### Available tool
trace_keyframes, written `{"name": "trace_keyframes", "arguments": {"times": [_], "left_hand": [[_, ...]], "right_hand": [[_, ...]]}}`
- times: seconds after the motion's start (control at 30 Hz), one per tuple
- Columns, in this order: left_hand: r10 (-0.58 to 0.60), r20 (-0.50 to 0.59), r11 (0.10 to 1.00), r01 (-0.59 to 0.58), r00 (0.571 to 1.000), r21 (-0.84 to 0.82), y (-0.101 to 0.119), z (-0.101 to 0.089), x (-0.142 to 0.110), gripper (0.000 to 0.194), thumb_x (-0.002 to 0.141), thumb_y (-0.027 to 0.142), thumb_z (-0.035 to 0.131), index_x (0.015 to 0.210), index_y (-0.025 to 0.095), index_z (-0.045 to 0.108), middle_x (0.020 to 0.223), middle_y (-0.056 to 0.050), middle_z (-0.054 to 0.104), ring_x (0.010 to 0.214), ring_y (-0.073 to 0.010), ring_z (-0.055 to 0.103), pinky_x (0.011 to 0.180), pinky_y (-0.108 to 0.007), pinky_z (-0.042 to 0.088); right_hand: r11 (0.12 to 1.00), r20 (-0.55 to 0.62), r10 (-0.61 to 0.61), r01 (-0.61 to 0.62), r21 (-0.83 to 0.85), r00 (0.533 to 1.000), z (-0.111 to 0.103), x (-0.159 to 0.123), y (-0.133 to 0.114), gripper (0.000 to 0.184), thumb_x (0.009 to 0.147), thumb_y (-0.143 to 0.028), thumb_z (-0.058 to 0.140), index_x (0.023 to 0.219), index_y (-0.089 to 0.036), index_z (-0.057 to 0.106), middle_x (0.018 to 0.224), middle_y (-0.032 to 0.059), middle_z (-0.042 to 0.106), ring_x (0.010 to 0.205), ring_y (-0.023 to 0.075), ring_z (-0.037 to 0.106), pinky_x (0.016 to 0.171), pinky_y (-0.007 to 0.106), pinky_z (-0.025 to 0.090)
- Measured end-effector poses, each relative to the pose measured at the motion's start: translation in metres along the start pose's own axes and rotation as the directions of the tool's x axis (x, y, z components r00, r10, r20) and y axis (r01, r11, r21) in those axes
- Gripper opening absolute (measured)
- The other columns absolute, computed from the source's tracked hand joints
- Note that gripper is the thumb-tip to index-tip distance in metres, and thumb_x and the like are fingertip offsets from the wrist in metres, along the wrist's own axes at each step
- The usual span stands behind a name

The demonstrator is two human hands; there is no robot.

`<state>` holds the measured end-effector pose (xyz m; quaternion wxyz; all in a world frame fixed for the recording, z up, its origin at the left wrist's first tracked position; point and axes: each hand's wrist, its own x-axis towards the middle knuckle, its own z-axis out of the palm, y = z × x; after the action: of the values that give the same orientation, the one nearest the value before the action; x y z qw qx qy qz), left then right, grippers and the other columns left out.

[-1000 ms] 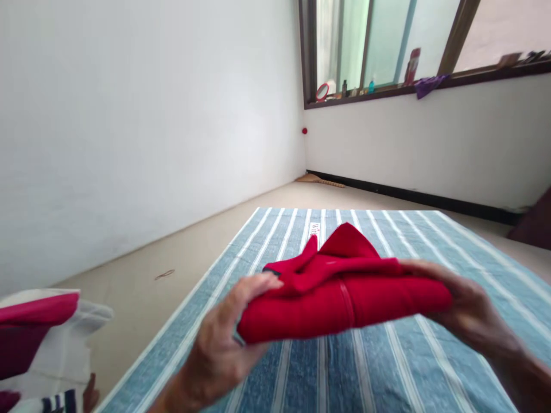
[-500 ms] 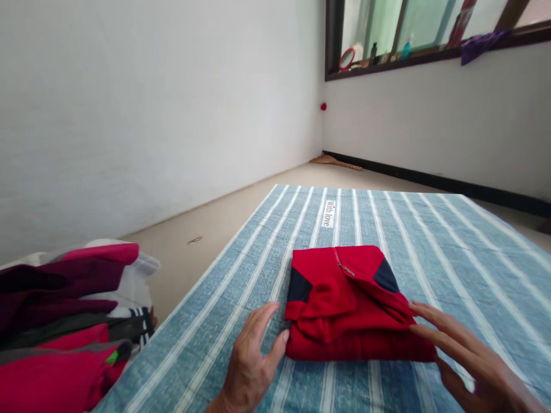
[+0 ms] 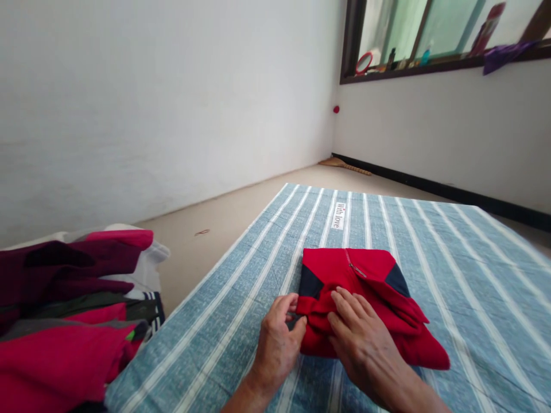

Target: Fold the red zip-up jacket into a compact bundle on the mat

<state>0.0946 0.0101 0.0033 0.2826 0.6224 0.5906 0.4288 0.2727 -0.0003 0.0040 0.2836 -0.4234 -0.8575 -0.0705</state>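
Observation:
A folded red jacket (image 3: 370, 267) with dark navy panels and a short zipper lies on the blue-and-white striped cloth (image 3: 241, 298). My left hand (image 3: 278, 338) is at its near left edge, thumb and fingers closed on a fold of the fabric. Across the middle of the jacket rests my right hand (image 3: 365, 338), its fingers stretched out and pressing on the bunched red cloth. The jacket's near right corner sticks out past my right wrist. Part of its front edge is hidden behind my right hand.
A heap of clothes (image 3: 73, 321) in pink, maroon, dark green and white lies left of the striped surface. Behind, a broom-like object (image 3: 344, 166) rests on the floor by the wall corner. Bottles and a red-rimmed mirror (image 3: 364, 62) stand on the windowsill.
The jacket has come down from both hands onto the striped cloth. My left hand has closed on its left edge, and my right hand has moved from the right side onto its top.

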Motion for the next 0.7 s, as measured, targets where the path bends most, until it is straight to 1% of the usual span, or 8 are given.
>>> {"name": "trace_keyframes", "arguments": {"times": [0.13, 0.23, 0.3, 0.4, 0.47, 0.57, 0.63, 0.7], "left_hand": [[-0.036, -0.015, 0.999, 0.036, 0.999, -0.039, -0.003, 0.004, 0.001, 0.035, 0.07, 0.014, 0.057, 0.105, 0.018, 0.057, 0.098, -0.007, 0.065, 0.084, -0.019, 0.064, 0.072, -0.031, 0.055], [0.024, -0.035, 1.0, -0.025, 0.999, -0.019, -0.003, 0.007, 0.002, 0.039, 0.071, 0.012, 0.057, 0.11, 0.016, 0.053, 0.099, -0.007, 0.064, 0.084, -0.0179, 0.064, 0.071, -0.029, 0.055], [0.158, -0.099, 0.985, -0.15, 0.982, 0.081, 0.0, 0.007, 0.001, 0.038, 0.074, 0.011, 0.056, 0.111, 0.015, 0.051, 0.098, -0.007, 0.063, 0.082, -0.0172, 0.064, 0.071, -0.029, 0.055], [0.441, -0.147, 0.868, -0.379, 0.885, 0.32, 0.007, 0.006, -0.006, 0.029, 0.08, 0.01, 0.051, 0.108, 0.015, 0.052, 0.096, -0.008, 0.062, 0.083, -0.0182, 0.062, 0.073, -0.032, 0.054], [0.56, -0.031, 0.766, -0.503, 0.828, 0.399, 0.015, 0.007, -0.012, 0.02, 0.083, 0.007, 0.046, 0.099, 0.015, 0.056, 0.088, -0.008, 0.061, 0.081, -0.0185, 0.06, 0.072, -0.032, 0.052], [0.587, 0.24, 0.649, -0.627, 0.773, 0.431, 0.03, 0.013, -0.019, 0.021, 0.084, 0.006, 0.04, 0.082, 0.015, 0.058, 0.076, -0.006, 0.06, 0.069, -0.0189, 0.057, 0.061, -0.032, 0.051], [0.544, 0.361, 0.577, -0.651, 0.757, 0.493, 0.038, 0.022, -0.018, 0.023, 0.082, 0.004, 0.039, 0.081, 0.014, 0.06, 0.077, -0.007, 0.061, 0.069, -0.0214, 0.056, 0.059, -0.035, 0.05], [0.479, 0.411, 0.524, -0.628, 0.776, 0.575, 0.043, 0.033, -0.011, 0.026, 0.079, 0.001, 0.042, 0.09, 0.013, 0.062, 0.084, -0.008, 0.063, 0.074, -0.0244, 0.058, 0.062, -0.038, 0.051]], "right_hand": [[0.971, -0.031, 0.142, -0.133, 0.199, 0.989, -0.007, 0.012, 0.009, 0.019, 0.082, -0.012, 0.044, 0.089, -0.018, 0.061, 0.106, 0.0107, 0.063, 0.101, 0.0243, 0.058, 0.089, 0.041, 0.048], [0.895, 0.037, 0.259, -0.255, 0.365, 0.965, -0.018, 0.027, 0.016, 0.016, 0.084, -0.015, 0.045, 0.084, -0.02, 0.06, 0.099, 0.0076, 0.063, 0.088, 0.0191, 0.06, 0.079, 0.033, 0.051], [0.852, 0.107, 0.284, -0.302, 0.428, 0.953, -0.024, 0.035, 0.019, 0.016, 0.084, -0.015, 0.045, 0.08, -0.02, 0.06, 0.093, 0.0063, 0.063, 0.082, 0.0173, 0.06, 0.075, 0.03, 0.05], [0.825, 0.15, 0.301, -0.336, 0.454, 0.942, -0.032, 0.042, 0.022, 0.015, 0.084, -0.016, 0.046, 0.078, -0.02, 0.059, 0.083, 0.0044, 0.061, 0.074, 0.0153, 0.058, 0.069, 0.027, 0.048], [0.821, 0.166, 0.311, -0.353, 0.449, 0.936, -0.035, 0.045, 0.023, 0.016, 0.084, -0.017, 0.046, 0.074, -0.02, 0.058, 0.076, 0.0026, 0.06, 0.068, 0.0142, 0.056, 0.064, 0.025, 0.045], [0.814, 0.213, 0.322, -0.384, 0.435, 0.923, -0.04, 0.049, 0.026, 0.017, 0.084, -0.018, 0.047, 0.07, -0.019, 0.057, 0.069, 0.0008, 0.057, 0.063, 0.0134, 0.053, 0.059, 0.025, 0.041], [0.805, 0.245, 0.32, -0.399, 0.439, 0.915, -0.043, 0.053, 0.029, 0.016, 0.083, -0.019, 0.048, 0.071, -0.019, 0.059, 0.069, 0.0005, 0.058, 0.064, 0.0135, 0.053, 0.059, 0.025, 0.04], [0.802, 0.27, 0.307, -0.401, 0.443, 0.912, -0.045, 0.058, 0.033, 0.016, 0.083, -0.018, 0.048, 0.074, -0.019, 0.061, 0.069, 0.0004, 0.059, 0.064, 0.0137, 0.054, 0.06, 0.025, 0.039]]}}
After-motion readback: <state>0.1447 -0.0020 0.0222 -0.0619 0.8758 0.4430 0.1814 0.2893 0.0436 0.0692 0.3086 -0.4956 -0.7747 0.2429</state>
